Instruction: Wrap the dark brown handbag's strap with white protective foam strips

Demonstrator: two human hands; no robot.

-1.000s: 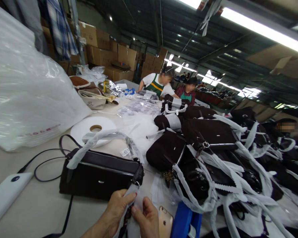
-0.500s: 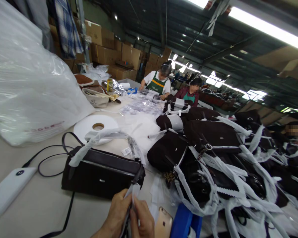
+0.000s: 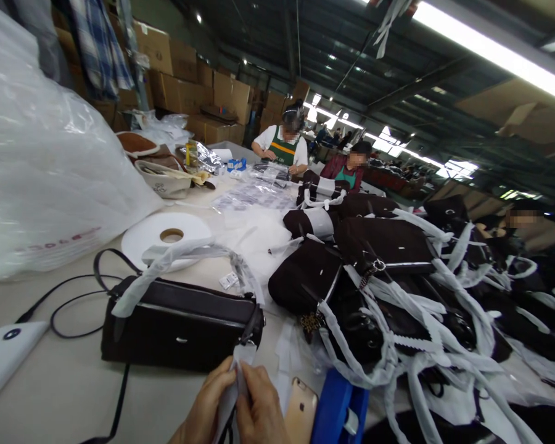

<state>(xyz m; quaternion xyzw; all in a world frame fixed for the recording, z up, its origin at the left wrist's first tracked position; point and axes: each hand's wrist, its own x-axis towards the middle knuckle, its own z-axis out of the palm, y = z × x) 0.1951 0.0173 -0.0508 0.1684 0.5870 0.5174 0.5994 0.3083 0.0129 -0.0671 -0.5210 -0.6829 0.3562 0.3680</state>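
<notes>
At the near edge of the table [image 3: 65, 388], the left hand [image 3: 208, 410] and right hand [image 3: 259, 413] are pinching the white wrapping strip [image 3: 240, 364] between closed fingertips, running up to the dark handbag [image 3: 176, 320] (lying crosswise just beyond them).

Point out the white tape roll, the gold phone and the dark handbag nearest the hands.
white tape roll [image 3: 143, 233], head view, flat top.
gold phone [image 3: 300, 410], head view, back.
dark handbag [image 3: 176, 330], head view, front panel.
</notes>
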